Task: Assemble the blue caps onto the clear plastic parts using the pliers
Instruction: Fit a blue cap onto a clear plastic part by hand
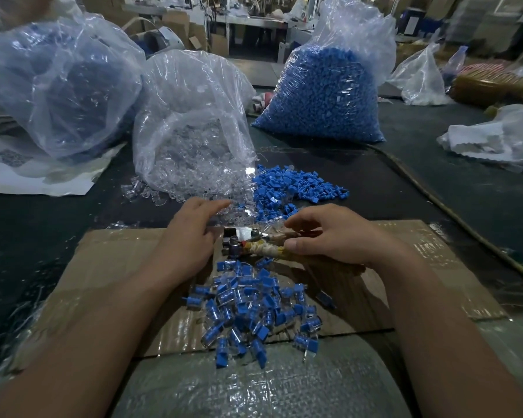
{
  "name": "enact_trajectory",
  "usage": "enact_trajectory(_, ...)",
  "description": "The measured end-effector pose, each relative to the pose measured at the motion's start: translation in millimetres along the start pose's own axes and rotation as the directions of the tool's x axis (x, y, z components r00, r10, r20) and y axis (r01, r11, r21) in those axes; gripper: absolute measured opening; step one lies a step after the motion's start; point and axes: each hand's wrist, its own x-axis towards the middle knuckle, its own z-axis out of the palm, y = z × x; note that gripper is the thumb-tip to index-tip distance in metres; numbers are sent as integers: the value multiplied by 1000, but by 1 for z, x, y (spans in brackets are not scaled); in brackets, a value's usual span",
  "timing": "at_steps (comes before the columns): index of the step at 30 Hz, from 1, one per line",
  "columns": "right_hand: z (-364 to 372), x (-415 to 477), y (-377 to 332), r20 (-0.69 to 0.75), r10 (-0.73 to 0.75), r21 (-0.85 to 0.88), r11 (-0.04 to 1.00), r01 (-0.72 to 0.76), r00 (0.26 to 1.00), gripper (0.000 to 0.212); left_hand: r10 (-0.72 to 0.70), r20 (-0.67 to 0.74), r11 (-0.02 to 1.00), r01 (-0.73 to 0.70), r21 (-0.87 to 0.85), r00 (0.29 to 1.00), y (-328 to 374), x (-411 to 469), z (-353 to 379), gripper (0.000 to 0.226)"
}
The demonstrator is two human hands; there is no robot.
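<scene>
Two tape-wrapped handles on pliers [255, 247] in R hand [338, 235] grip; L hand [191, 236] grip can't tell.

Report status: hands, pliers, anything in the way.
Right hand grips pliers handles. Left hand at the pliers head, hold unclear. Capped parts piled on cardboard below. Nothing blocking.

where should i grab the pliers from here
Take the pliers by the two tape-wrapped handles, coming from the right: they lie crosswise, handles pointing right and the metal head pointing left. The right hand curls round them there.
</scene>
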Motion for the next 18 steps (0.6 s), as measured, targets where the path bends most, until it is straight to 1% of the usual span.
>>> enact_trajectory(4, 1, 1, 1, -25, 9, 5, 1000, -8, 1000, 42, -24, 140, 994, 9, 105, 990, -4, 6, 2, 56)
enact_trajectory(8, 2, 1, 2, -46, 21, -1, 1000, -21, 999, 40, 5, 168, 983, -36, 181, 986, -2, 5, 2, 62)
enact_trajectory(10, 2, 2, 2, -54, 31, 6, 1000, -30, 998, 38, 6, 161, 983, -35, 181, 987, -1, 3, 2, 61)
enact_trajectory(13, 2, 2, 2, -64, 39, 17, 999, -38, 997, 36, -4, 122, 985, -17, 169, 992, 1, 2, 1, 47)
enact_trajectory(15, 2, 2, 1, -73, 44, 15, 999, -43, 996, 35, 13, 65, 986, -24, 166, 998, 2, 1, 1, 37)
enact_trajectory(18, 1, 3, 2, -126, 41, 12, 999, -39, 991, 31, 23, -35, 983, -16, 181, 999, 1, 1, 0, 32)
